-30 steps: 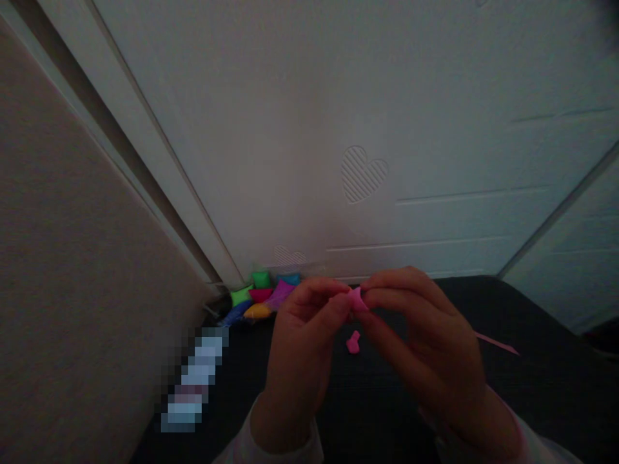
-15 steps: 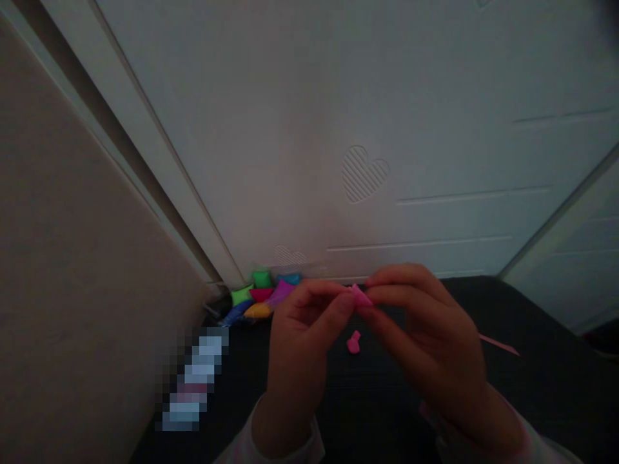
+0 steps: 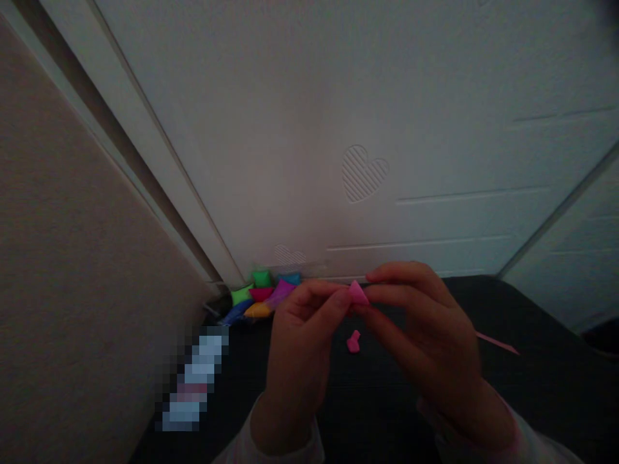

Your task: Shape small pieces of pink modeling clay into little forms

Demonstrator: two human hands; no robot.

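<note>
Between my two hands is a small pink piece [image 3: 358,293], roughly triangular, held above the dark table [image 3: 387,406]. My left hand [image 3: 304,348] pinches its left side between thumb and index finger. On the other side, my right hand [image 3: 430,335] grips it between thumb and a finger, with another finger raised over it. Another small pink piece [image 3: 353,342] lies on the table below and between the hands. A thin pink strip [image 3: 498,343] rests to the right of my right hand.
Several colourful packets, among them a green one [image 3: 262,279] and an orange one [image 3: 258,310], lie at the table's back left. A pixelated pale object [image 3: 198,377] is at the left edge. Behind stands a white panel [image 3: 290,129] with embossed hearts.
The held pink piece has turned slightly and shows a broader face. My right hand has shifted a little to the left. The piece on the table has stayed put.
</note>
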